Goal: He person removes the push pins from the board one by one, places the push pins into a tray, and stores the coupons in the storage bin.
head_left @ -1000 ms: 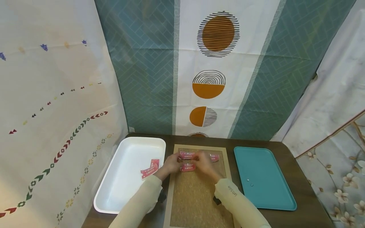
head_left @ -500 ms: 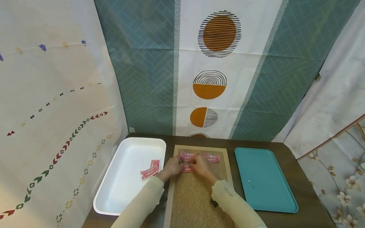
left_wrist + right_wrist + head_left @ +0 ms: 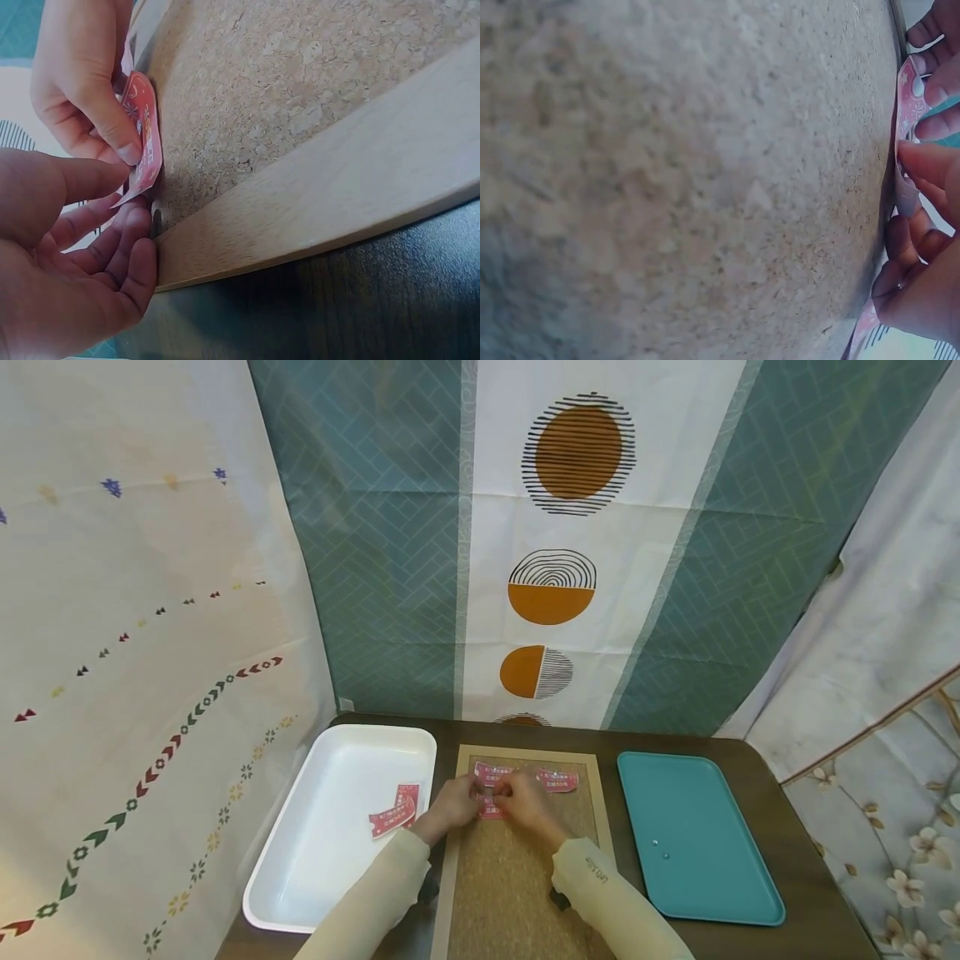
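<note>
**Near the far end of the cork board [image 3: 525, 893], both hands work one red coupon**

Between the left hand [image 3: 456, 802] and the right hand [image 3: 525, 800], the red coupon [image 3: 146, 142] lies just below another coupon [image 3: 491, 771] in the board's upper left; a further coupon [image 3: 558, 781] sits to the right of that one. Each hand pinches it. The left wrist view shows the left thumb at one end, with a finger behind the paper and the other fingers loosely curled below; the right thumb presses on the printed face farther along. Whether either hand also has a pin between its fingers, I cannot tell.

Handling should be easy on strength and harder on neatness: the coupon looks like thin printed card, so likely very light, springy and quick to crease or tear. It already bows a little between the hands. A gentle thumb-and-finger pinch close to the edges seems best, keeping the print flat; squeezing from both ends would probably buckle it. The face may be slightly slick.

On the dark counter [image 3: 806, 910], a white tray [image 3: 322, 843] to the left holds two overlapping coupons [image 3: 393, 818], and a teal tray [image 3: 705, 818] to the right carries two tiny shiny bits [image 3: 655, 842], possibly pins.
</note>
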Motion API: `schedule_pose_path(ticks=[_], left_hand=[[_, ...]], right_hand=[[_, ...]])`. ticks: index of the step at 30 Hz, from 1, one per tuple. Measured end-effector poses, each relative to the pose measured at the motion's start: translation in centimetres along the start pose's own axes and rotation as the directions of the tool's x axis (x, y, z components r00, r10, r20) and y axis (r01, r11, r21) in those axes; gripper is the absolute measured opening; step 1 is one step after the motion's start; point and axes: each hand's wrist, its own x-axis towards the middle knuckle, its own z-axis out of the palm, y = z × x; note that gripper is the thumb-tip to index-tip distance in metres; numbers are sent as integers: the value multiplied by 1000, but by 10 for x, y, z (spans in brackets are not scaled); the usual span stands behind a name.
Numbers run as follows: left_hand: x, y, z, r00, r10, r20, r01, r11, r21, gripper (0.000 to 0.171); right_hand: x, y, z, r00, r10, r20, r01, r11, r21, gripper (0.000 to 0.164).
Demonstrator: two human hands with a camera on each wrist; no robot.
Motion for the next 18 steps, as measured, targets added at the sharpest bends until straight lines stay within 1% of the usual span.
schedule_pose_path(ticks=[5,8,10,14,16,18], left_hand=[[0,-1,0,1000,21,-8,-21,1000,-6,18],[-1,-1,-1,1000,24,-11,-24,1000,-8,18],[-1,-1,-1,1000,28,-10,-28,1000,4,19],[0,-1,-1,998,50,35,-51,998,23,25],[0,-1,-1,996,58,63,-59,998,19,28],[0,-1,-1,995,53,80,-54,999,9,28]], right_hand=[[3,-1,3,999,46,-10,-46,998,-43,9],[5,-2,4,999,36,-24,-37,997,-70,9],[5,-2,4,999,30,-29,-32,997,-69,10],[4,0,4,999,3,-32,-5,998,-67,11],[4,1,4,1000,7,-28,-9,998,-59,11],[3,2,4,1000,21,-18,-21,999,-46,11]])
